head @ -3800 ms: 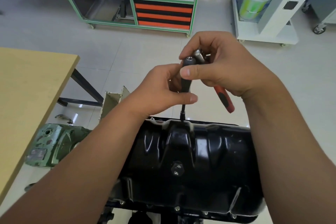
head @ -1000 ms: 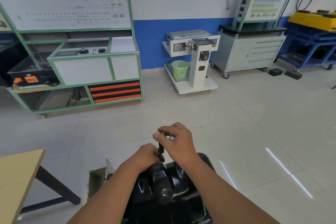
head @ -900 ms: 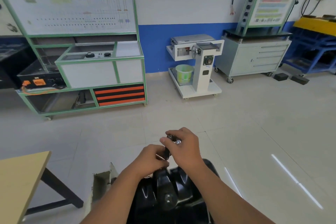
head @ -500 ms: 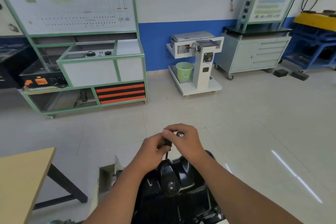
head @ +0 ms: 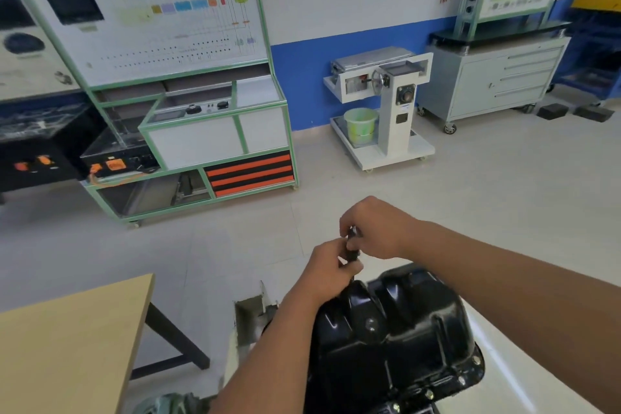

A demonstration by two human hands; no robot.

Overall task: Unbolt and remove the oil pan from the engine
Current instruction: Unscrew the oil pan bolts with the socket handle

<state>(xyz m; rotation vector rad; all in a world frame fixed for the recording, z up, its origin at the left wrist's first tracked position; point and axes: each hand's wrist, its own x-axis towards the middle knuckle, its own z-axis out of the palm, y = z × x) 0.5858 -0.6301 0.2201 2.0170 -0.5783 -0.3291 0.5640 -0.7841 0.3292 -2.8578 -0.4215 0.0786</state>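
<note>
Your left hand (head: 331, 267) and right hand (head: 376, 228) meet just above the far edge of the black oil pan (head: 396, 329), which sits low in the middle of your view, bolted side down, with several bolt heads (head: 462, 380) showing along its near flange. Your left fingers curl around the dark socket tool (head: 353, 254), which stands upright with its lower end going down to the pan's far rim. Your right hand grasps the top of that same tool from above, fingers bent over it; the part under your palm is hidden. A wooden table (head: 67, 346) lies at your left, well apart from the pan. Across the tiled floor stand a green-framed training bench (head: 188, 118), a white trolley (head: 386, 144) carrying a green bucket (head: 360, 124), and a grey drawer cabinet (head: 494, 84).
</note>
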